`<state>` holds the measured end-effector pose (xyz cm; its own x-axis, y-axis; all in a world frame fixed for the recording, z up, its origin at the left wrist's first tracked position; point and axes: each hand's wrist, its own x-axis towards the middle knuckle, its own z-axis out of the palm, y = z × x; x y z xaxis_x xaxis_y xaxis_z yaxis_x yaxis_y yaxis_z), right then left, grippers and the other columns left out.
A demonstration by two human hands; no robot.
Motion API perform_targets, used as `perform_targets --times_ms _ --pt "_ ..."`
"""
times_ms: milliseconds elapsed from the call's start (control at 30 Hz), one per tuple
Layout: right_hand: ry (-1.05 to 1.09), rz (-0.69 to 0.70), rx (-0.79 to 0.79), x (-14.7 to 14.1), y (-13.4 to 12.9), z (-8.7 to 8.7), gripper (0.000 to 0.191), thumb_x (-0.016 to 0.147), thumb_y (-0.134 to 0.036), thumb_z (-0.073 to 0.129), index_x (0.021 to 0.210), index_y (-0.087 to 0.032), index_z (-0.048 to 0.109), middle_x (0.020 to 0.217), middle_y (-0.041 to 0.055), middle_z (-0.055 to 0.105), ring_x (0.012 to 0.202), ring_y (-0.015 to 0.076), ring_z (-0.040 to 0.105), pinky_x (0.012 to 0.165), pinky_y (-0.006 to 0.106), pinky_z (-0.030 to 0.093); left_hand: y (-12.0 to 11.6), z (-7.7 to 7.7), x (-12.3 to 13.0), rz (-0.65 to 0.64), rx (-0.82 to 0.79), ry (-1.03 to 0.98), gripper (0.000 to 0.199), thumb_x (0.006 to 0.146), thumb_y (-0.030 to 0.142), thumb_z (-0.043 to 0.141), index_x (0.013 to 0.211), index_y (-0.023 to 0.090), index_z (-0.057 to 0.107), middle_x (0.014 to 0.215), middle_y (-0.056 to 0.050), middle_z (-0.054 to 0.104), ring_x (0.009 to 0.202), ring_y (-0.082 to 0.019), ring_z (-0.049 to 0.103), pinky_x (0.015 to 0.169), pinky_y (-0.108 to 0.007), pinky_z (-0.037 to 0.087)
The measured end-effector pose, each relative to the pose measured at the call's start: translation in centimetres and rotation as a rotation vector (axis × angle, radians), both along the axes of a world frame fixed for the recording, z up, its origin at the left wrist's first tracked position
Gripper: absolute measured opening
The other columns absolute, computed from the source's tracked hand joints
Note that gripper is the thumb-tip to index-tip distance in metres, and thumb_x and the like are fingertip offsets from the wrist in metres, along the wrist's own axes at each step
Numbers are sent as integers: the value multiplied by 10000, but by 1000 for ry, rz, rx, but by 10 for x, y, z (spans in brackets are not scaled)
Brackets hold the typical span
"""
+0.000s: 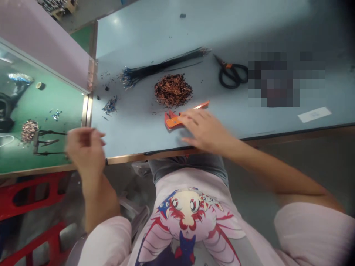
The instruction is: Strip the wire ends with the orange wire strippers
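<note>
My right hand (206, 129) lies over the handles of an orange and red wire stripper (172, 121), its fingers stretched out and the thumb apart. The tool's head sticks out to the left of the fingers. My left hand (85, 151), blurred, is raised at the table's left end with curled fingers; what is in them, if anything, is hidden. Just beyond the stripper sits a heap of short copper-coloured wire scraps (173, 90). Behind the heap lies a bundle of black wires (163, 66) with blue terminals at the left end.
Black-handled scissors (231, 74) lie right of the wires. Loose blue terminals (110, 106) are scattered at the left. A white label (314, 115) is near the right front edge. The green table (69, 111) holds a dark metal frame (37, 142) and a terminal pile (29, 131).
</note>
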<state>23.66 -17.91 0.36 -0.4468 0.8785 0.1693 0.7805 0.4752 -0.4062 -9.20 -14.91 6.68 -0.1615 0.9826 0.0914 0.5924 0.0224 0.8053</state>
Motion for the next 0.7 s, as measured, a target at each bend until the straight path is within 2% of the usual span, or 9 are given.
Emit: perform_targets --times_ms 33,67,133,233,333,433,533,633,700 --pt "-58 -36 35 7 16 -6 585 875 -413 611 1352 -99 485 1340 191 519 1226 362 455 1051 570 296 11 -10 7 18 84 160 173 787 327 603 840 218 479 677 67 588 518 -81 540 492 -199 366" --pt "-109 -59 54 11 31 -14 617 855 -450 628 1337 -91 489 1317 196 527 1216 372 446 1053 600 262 23 -21 15 -112 -16 264 99 824 270 549 885 210 499 767 45 637 597 -97 598 567 -231 426" --pt "-195 -38 55 17 52 -29 536 861 -483 608 1240 -106 560 1216 175 575 1158 357 469 1049 594 250 49 -43 36 -222 -91 303 31 809 203 553 828 186 535 733 32 631 612 -105 606 633 -259 443" --pt "-214 -16 70 22 64 -40 480 882 -486 580 1161 -96 594 1162 179 589 1101 342 491 988 512 333 86 -70 70 -349 -188 351 49 794 131 537 793 180 542 683 14 616 663 -125 588 708 -275 456" --pt "-111 -109 106 27 62 -34 512 886 -476 575 1209 -79 558 1211 201 565 1111 348 494 933 477 381 114 -79 104 -337 -284 178 56 797 112 519 793 167 513 718 -4 623 622 -114 572 636 -254 466" --pt "75 -279 48 35 58 -11 509 887 -457 571 1212 -67 528 1185 194 574 1085 323 528 903 441 414 131 -70 123 -331 -341 -103 66 823 95 497 810 159 485 793 -18 637 636 -95 599 579 -218 479" --pt "334 -350 -271 40 57 15 476 935 -495 449 1158 -80 523 1105 134 622 954 225 601 833 350 441 133 -53 121 -327 -320 -186 87 812 78 522 818 156 484 744 14 614 648 -81 616 557 -186 489" --pt "569 -245 -696 37 62 31 508 930 -504 391 1156 -63 503 1088 121 637 892 161 630 714 255 425 120 -43 108 -365 -390 -169 96 792 74 546 816 150 492 652 33 604 554 -99 612 481 -191 474" --pt "676 -95 -973 31 68 35 525 898 -466 437 1186 -29 483 1106 151 630 911 163 643 636 212 382 107 -42 98 -411 -468 -141 82 781 81 564 806 139 511 617 14 623 515 -139 621 429 -207 455"
